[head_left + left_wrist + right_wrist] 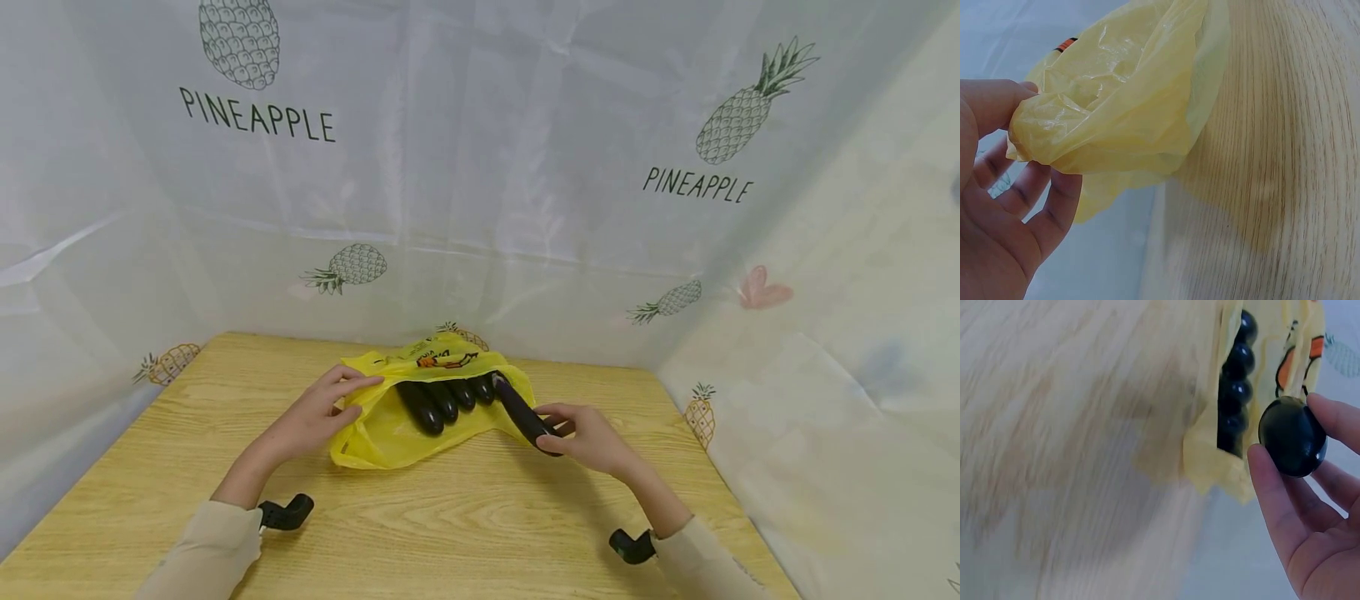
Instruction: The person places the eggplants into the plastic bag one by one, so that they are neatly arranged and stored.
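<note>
A yellow plastic bag point(390, 442) lies on the table with its mouth toward me, and several dark eggplants point(426, 408) rest side by side inside it. My left hand point(321, 412) pinches the bag's left edge between thumb and fingers; the left wrist view shows the crumpled yellow film point(1110, 119) in that hand point(1010, 187). My right hand point(585, 437) grips one eggplant point(521, 412) by its rounded end. Its stem end points into the right side of the bag mouth. In the right wrist view the held eggplant point(1292, 436) appears end-on between the fingers.
The wood-grain table point(420, 533) spreads out in front of the bag. Behind it hangs a pale curtain point(480, 183) printed with pineapples, and another light sheet point(840, 350) stands along the right side. A black wrist camera mount point(287, 512) sits on the left forearm.
</note>
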`<control>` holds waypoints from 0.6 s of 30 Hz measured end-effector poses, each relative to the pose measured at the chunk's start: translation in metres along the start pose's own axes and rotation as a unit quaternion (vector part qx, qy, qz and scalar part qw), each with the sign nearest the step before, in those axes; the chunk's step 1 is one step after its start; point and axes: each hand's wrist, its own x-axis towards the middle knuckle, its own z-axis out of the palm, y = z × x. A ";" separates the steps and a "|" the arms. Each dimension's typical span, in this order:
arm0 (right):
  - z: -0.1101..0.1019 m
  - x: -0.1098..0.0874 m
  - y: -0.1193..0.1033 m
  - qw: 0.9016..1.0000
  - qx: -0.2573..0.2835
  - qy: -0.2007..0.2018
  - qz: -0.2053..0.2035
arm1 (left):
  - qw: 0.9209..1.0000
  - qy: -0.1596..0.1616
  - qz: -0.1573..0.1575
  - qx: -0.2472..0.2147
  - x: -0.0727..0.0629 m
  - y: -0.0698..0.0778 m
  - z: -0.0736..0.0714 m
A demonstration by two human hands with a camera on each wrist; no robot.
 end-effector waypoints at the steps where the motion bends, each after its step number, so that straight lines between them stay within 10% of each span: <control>1: 0.002 0.001 -0.001 1.000 0.003 -0.004 -0.002 | 1.000 -0.001 0.001 0.000 0.000 0.000 0.000; 18: 0.044 0.028 -0.037 0.997 0.062 -0.044 -0.032 | 1.000 0.001 0.003 0.006 0.001 -0.003 0.002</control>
